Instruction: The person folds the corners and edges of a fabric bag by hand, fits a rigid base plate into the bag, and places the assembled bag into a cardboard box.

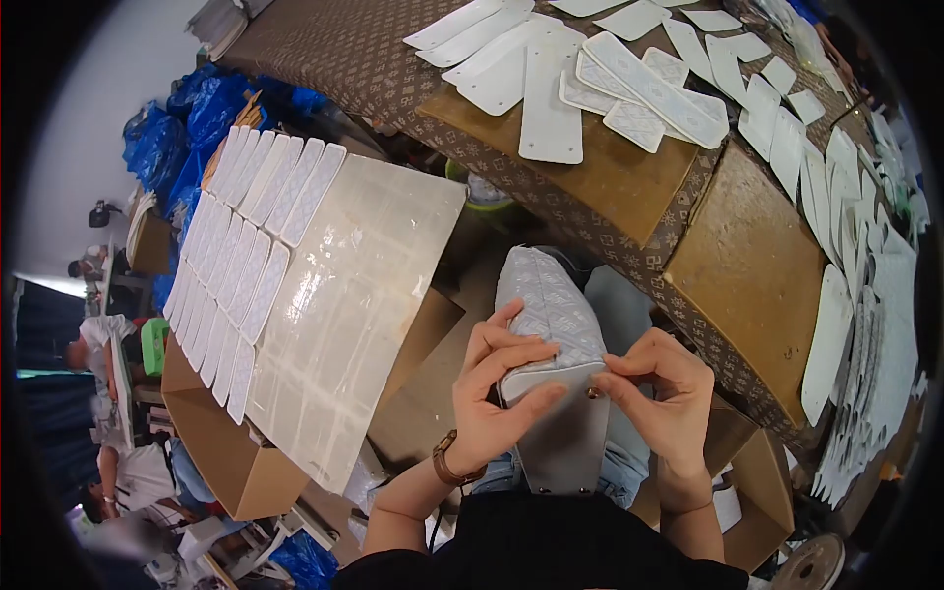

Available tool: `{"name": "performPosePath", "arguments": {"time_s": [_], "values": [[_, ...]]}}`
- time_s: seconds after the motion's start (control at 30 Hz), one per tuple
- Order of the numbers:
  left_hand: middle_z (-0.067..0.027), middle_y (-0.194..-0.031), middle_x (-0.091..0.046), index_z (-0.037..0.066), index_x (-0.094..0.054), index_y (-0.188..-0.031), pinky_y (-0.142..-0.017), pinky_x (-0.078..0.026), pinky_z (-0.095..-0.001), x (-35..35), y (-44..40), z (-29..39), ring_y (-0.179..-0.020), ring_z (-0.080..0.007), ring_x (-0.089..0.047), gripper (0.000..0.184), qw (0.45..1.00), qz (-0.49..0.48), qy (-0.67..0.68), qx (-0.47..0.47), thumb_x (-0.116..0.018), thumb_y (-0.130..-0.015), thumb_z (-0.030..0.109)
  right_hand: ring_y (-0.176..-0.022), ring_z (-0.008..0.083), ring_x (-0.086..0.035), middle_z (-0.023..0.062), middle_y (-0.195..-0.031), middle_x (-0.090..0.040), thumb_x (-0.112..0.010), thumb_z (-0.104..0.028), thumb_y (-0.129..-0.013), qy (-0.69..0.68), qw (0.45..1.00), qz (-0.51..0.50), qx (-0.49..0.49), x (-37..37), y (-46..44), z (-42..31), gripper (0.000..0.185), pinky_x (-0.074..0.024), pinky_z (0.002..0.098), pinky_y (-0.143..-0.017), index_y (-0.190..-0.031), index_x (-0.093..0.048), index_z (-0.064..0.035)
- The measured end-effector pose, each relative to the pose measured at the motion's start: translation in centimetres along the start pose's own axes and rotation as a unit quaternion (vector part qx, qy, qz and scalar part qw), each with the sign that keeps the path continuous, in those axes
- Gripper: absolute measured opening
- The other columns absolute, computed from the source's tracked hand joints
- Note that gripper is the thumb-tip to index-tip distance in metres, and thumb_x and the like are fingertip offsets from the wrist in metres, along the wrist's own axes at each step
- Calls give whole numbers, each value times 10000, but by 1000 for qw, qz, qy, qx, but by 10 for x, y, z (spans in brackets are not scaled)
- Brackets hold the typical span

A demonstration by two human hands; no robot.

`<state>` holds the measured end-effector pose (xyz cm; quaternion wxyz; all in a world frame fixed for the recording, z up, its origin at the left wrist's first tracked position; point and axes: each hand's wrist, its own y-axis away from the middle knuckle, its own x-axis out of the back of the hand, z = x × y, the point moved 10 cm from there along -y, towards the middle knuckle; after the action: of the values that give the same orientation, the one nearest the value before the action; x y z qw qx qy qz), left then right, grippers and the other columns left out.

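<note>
A pale grey quilted bag (pixel 551 300) stands over my lap, with a smooth flat panel (pixel 562 438) below its edge running toward me. My left hand (pixel 503 379) is closed on the bag's near left end, its fingers over the quilted face and its thumb along the white trim. At the right corner of that trim, my right hand (pixel 664 388) pinches the edge between thumb and fingertips. A small copper-coloured round piece (pixel 593 392) shows beside the right fingertips. Metal studs (pixel 556 490) dot the lower end of the smooth panel.
Left of me, a glossy board (pixel 339 265) carries rows of white patterned strips (pixel 265 280). A cloth-covered table (pixel 334 69) holds brown boards (pixel 752 280) and many loose white pieces (pixel 551 93). Cardboard boxes (pixel 221 457) stand on both sides. Other people (pixel 138 477) sit far left.
</note>
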<state>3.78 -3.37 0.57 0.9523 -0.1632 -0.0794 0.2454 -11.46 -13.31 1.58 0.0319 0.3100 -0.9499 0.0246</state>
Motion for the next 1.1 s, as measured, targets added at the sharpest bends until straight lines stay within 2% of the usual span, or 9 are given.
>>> {"name": "performPosePath", "arguments": {"time_s": [0.17,0.3,0.37,0.43,0.5,0.67,0.93,1.07,1.1], "values": [[-96,-1103,-592,30,-715,-980,-1117,-324,-516,1,5,-11,-1297,-382,-462,231,999,7,1,31,-769,-756,25,-704,122,-617,85,-804,-586,-731,150,-736,-2,1000,-2,10,-4,-1,-4,159,-508,218,-614,-859,-682,63],[-53,-1018,-627,67,-727,-963,-1106,-345,-496,3,5,-14,-1262,-313,-497,214,1000,17,18,9,-788,-759,58,-680,123,-568,63,-768,-584,-749,83,-751,58,997,18,37,2,-1,0,119,-470,230,-611,-838,-679,42],[-42,-987,-641,81,-725,-954,-1116,-338,-488,2,5,-15,-1198,-268,-527,196,999,30,12,-2,-786,-767,74,-718,133,-543,86,-801,-575,-721,74,-773,32,999,-21,11,9,-2,25,135,-463,251,-644,-895,-672,41],[-39,-972,-630,82,-718,-938,-1138,-312,-483,3,4,-14,-1104,-228,-545,174,997,60,39,-6,-776,-773,86,-821,197,-583,136,-924,-597,-722,45,-788,3,994,-69,82,19,-8,37,194,-492,311,-707,-969,-654,32],[-37,-961,-615,80,-714,-930,-1150,-296,-480,8,8,-12,-1053,-210,-547,165,994,95,52,-11,-769,-775,90,-858,146,-591,61,-948,-648,-637,-74,-945,89,990,-85,64,11,-7,24,168,-516,294,-780,-1085,-668,13],[-26,-926,-551,76,-707,-913,-1174,-257,-483,7,11,-11,-978,-185,-531,153,991,94,94,-20,-754,-768,88,-808,132,-571,48,-923,-638,-638,-84,-948,72,993,-60,70,3,-12,24,102,-496,269,-741,-1005,-660,-3],[-24,-919,-529,75,-702,-901,-1182,-243,-484,5,10,-13,-963,-177,-522,142,990,95,108,-4,-750,-768,90,-792,119,-563,51,-936,-638,-639,-84,-946,100,977,-166,90,-1,-24,30,124,-472,239,-723,-1014,-657,19],[-30,-936,-538,78,-705,-916,-1177,-248,-484,8,9,-12,-976,-184,-523,145,991,88,99,-12,-748,-780,103,-765,111,-544,60,-961,-639,-621,-79,-954,105,967,-193,127,-25,-34,-2,131,-454,227,-719,-1038,-661,14],[-35,-956,-550,79,-707,-921,-1173,-251,-483,9,10,-13,-998,-191,-527,145,992,83,96,-15,-748,-786,110,-762,114,-539,67,-977,-639,-622,-91,-956,132,954,-161,217,-36,-39,-37,141,-451,230,-726,-1048,-664,7]]}}
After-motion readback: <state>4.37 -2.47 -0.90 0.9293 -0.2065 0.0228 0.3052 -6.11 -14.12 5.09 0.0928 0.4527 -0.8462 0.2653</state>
